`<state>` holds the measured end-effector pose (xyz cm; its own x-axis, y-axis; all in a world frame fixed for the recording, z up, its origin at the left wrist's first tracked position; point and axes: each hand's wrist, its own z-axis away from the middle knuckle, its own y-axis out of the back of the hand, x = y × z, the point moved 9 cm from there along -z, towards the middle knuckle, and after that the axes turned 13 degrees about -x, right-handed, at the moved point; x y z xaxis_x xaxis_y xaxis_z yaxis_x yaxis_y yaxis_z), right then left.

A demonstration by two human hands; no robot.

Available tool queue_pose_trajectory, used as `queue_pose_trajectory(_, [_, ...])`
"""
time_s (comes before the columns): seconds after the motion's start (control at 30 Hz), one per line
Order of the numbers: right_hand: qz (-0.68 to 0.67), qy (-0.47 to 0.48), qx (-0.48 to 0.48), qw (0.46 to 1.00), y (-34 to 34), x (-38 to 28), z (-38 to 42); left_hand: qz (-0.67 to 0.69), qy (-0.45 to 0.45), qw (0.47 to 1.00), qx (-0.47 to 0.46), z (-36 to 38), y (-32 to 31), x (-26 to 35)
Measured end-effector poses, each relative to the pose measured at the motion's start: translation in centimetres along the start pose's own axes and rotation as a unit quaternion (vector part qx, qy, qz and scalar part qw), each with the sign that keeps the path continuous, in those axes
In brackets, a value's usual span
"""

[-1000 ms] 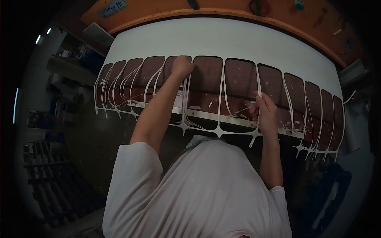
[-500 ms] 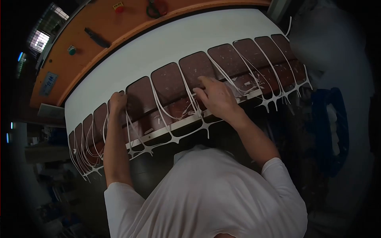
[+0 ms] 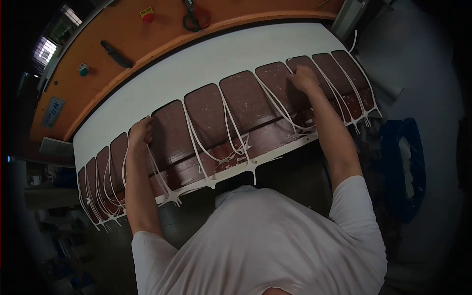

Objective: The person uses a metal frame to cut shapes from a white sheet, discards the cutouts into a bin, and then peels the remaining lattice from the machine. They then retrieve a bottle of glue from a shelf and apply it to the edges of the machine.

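A long white sheet (image 3: 196,59) lies across the surface, its near side cut into a row of rounded openings with thin white strips hanging between them. Dark red-brown board (image 3: 201,103) shows through the openings. On the left, my left hand (image 3: 141,132) is closed on the sheet's edge at the top of a strip. My right hand (image 3: 303,78) is closed at the top of another strip farther right, its fingertips pinching the white edge. Loose strip loops hang over the pale front rail (image 3: 231,170).
On the orange table (image 3: 162,29) lie scissors (image 3: 191,20), a dark-handled cutter (image 3: 116,54), a red button (image 3: 147,16), a green button (image 3: 83,70) and a label plate (image 3: 53,112). A blue object (image 3: 418,167) stands at the right.
My right hand has moved right and away from me, from open above the middle openings to closed on a strip's top. The left hand stays at the edge; the view has shifted slightly.
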<state>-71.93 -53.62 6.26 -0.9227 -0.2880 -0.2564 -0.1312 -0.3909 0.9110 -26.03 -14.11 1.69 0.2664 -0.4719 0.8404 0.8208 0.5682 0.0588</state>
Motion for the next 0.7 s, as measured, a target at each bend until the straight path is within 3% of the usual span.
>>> queue_pose_trajectory(0.23, [0.002, 0.020, 0.018, 1.000, 0.0, -1.4, -9.2, 0.067, -0.017, 0.996, -0.055, -2.8, 1.2, 0.2])
queue_pose_trajectory(0.33, [-0.222, -0.055, -0.113, 0.967, -1.9, 0.0, -12.5, 0.151, -0.037, 0.988, 0.000, -3.9, 0.5, 0.6])
queue_pose_trajectory(0.37, [-0.258, -0.054, -0.115, 0.958, -1.6, -0.1, -12.8, 0.187, -0.045, 0.981, 0.025, -4.3, 0.5, 0.7])
queue_pose_trajectory(0.43, [-0.329, -0.055, -0.117, 0.935, -0.6, -0.9, -12.0, 0.160, -0.042, 0.986, -0.035, -5.1, 0.5, 1.1])
queue_pose_trajectory(0.5, [-0.352, -0.046, -0.098, 0.930, -0.6, -0.8, -12.7, 0.140, -0.050, 0.983, -0.110, -6.0, 0.9, 1.2])
queue_pose_trajectory(0.63, [-0.348, -0.071, -0.066, 0.932, -0.7, -1.1, -12.2, 0.202, 0.000, 0.976, -0.078, -5.2, 0.2, 1.3])
queue_pose_trajectory(0.7, [-0.385, -0.047, -0.069, 0.919, -1.3, -1.1, -11.9, 0.170, -0.002, 0.984, -0.051, -4.8, -0.3, 1.9])
